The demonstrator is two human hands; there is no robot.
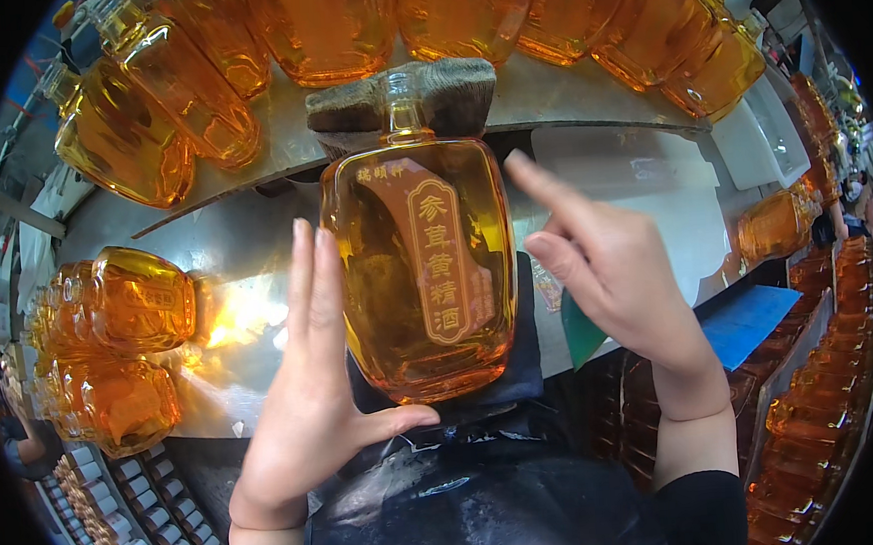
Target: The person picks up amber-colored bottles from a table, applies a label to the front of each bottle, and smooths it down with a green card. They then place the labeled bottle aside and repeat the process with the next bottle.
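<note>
A flat amber glass bottle (376,266) with a gold-lettered, framed front panel lies face up in front of me. Its open neck rests over a notched, worn dark block (455,91), and its base points toward my body. Along the bottle's left side stretch the straight fingers of my left hand (309,390), with the thumb spread out below the base; I cannot tell how firmly it touches the glass. My right hand (611,267) is just off the bottle's right shoulder, slightly blurred, its index finger extended and thumb apart. Nothing shows in it.
Several filled amber bottles (332,29) line the far side of the metal table (214,226). More bottles (143,300) lie stacked at the left. White sheets (641,185), a white bin (763,133) and a blue sheet (750,323) are at the right. Crated bottles (815,409) stand lower right.
</note>
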